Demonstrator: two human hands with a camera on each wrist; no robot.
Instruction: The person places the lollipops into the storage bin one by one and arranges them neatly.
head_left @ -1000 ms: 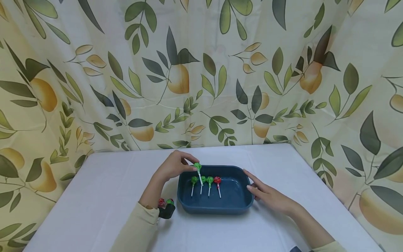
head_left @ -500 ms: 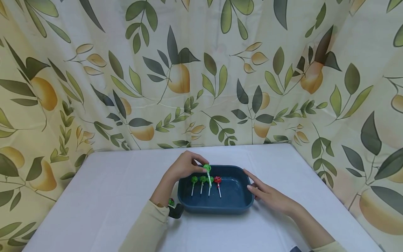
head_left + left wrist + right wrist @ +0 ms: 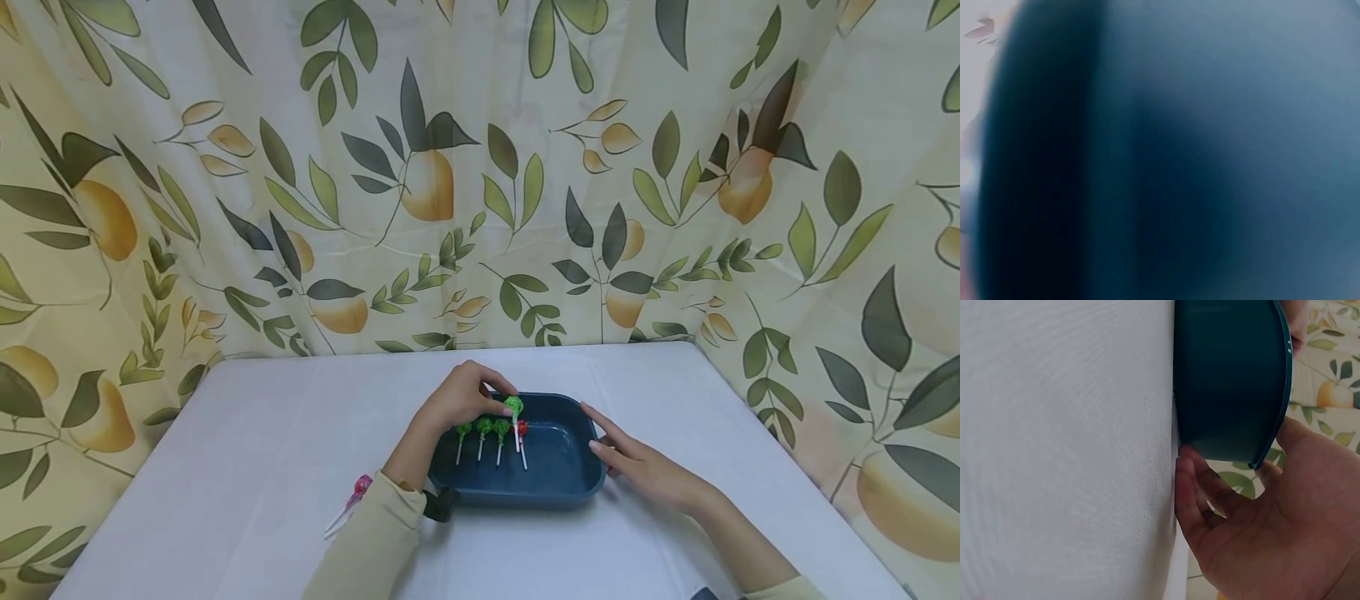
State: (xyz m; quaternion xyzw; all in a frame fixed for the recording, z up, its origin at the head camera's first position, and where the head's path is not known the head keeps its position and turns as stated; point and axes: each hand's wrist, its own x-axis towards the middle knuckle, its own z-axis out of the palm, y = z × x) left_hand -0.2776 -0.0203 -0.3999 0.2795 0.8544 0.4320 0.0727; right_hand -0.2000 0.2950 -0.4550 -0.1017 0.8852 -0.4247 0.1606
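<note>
My left hand [image 3: 467, 394] pinches a green-wrapped lollipop [image 3: 513, 406] near its head, white stick hanging down over the blue tray [image 3: 558, 475]. Inside the tray lie several green lollipops [image 3: 501, 427] in a row. A red lollipop [image 3: 523, 429] beside them is partly hidden by the held one. At the tray's right end, my right hand [image 3: 637, 460] holds the rim. From the right wrist view, its thumb rests over the rim and its other fingers lie by the tray's base. Blurred tray wall [image 3: 1260, 125] fills most of the left wrist view.
On the white tablecloth [image 3: 247, 467], a pink-red lollipop [image 3: 362, 485] lies left of the tray, partly covered by the left sleeve [image 3: 378, 533]. A leaf-and-fruit patterned curtain [image 3: 495, 275] stands behind the table.
My left hand has moved right with the green lollipop, from above the left lollipops to above the red one. The pink-red lollipop on the table has come into view. The right hand stays put.
</note>
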